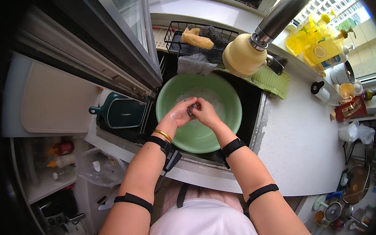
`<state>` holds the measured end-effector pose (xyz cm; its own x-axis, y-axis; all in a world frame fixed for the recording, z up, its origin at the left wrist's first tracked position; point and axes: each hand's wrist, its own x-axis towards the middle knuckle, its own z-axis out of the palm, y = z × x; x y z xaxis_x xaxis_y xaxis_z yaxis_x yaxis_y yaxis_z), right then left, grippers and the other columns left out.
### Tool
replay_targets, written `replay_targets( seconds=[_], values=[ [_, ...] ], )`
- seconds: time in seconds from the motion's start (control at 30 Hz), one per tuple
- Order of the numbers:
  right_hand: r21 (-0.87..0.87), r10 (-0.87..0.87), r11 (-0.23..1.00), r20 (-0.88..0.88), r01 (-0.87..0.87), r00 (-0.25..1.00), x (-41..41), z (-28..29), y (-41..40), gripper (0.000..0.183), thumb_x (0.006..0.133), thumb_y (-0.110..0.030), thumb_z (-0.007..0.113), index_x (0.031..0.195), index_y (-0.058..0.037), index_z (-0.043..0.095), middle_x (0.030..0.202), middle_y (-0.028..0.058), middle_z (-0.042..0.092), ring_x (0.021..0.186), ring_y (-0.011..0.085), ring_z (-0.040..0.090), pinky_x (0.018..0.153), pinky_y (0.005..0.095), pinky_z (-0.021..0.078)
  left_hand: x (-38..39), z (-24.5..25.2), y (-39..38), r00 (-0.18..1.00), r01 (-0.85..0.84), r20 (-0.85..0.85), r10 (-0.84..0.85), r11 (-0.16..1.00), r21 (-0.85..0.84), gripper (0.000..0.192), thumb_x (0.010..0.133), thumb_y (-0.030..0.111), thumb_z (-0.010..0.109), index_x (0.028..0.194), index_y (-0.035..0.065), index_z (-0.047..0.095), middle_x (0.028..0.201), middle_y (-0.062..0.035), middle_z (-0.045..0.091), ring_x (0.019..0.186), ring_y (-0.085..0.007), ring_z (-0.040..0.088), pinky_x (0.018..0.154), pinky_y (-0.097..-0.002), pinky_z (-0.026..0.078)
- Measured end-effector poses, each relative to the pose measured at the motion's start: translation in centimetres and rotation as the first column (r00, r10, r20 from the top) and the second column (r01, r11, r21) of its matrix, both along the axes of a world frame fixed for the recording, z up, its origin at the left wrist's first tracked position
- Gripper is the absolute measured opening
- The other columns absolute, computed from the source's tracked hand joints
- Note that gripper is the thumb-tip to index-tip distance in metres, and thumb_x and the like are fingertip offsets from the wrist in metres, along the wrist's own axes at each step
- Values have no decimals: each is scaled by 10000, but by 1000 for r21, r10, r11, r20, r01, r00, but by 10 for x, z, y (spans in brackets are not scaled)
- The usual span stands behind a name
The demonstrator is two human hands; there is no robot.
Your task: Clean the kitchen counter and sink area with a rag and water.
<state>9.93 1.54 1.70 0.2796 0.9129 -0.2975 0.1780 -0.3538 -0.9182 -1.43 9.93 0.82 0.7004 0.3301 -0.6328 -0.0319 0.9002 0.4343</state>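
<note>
Both my hands meet over a round green plastic basin [226, 126] that sits in the dark sink. My left hand [179, 113] is turned partly palm up, with wet-looking skin near the wrist. Against it, my right hand [206, 112] pinches a small grey item [192, 109], perhaps a scrap of cloth or scrubber; the fingers hide most of it. Some whitish suds [205, 94] show at the bottom of the basin behind my hands. A grey mesh cloth [196, 63] hangs by the basin's far rim.
A cream faucet head [245, 54] hangs above the basin's far right. Behind are a black wire rack [176, 47] with a loofah [196, 39] and a green ridged board [271, 80]. An open window frame [115, 45] juts in from the left, above a dark green dish [125, 112]. Yellow pump bottles [321, 45] line the sill.
</note>
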Motion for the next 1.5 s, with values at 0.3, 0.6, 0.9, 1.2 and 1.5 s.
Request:
replay_targets(
  seconds=[0.3,0.6,0.9,1.2,1.5],
  values=[
    [-613,209,712,-281,-343,937,42,-32,38,175,871,-83,468,940,17,594,735,117,673,646,192,681,557,280,533,20,-22,22,723,564,-669,-173,707,426,436,807,54,633,1202,-39,473,1069,-172,581,812,-249,639,603,-345,572],
    [-387,-92,921,-354,-56,931,34,-110,42,368,808,-172,635,1111,-2,513,892,116,624,658,178,637,506,326,512,16,-80,39,739,393,-673,3,810,435,507,724,-72,508,1216,47,499,1103,-156,568,904,-276,612,610,-352,543],
    [-430,88,869,623,246,778,22,-113,33,584,806,-227,618,1302,-39,372,1148,235,544,980,374,598,767,479,512,8,-150,48,593,412,-793,139,793,448,415,750,57,552,1165,49,559,1117,-155,593,993,-306,581,761,-379,474],
    [-349,14,920,481,176,877,30,-130,40,441,755,-271,664,1101,-21,556,1062,218,608,1003,367,580,839,421,477,21,-133,35,567,112,-795,215,936,333,355,872,221,475,1155,14,532,997,-114,636,931,-293,598,806,-498,423],
    [-134,-80,979,453,157,888,-35,-19,72,386,829,-426,526,890,-76,678,851,189,656,817,374,623,722,461,489,9,-130,34,927,-62,307,216,895,-442,369,932,403,399,1085,109,561,1065,-82,616,910,-235,598,731,-430,486]
  ],
)
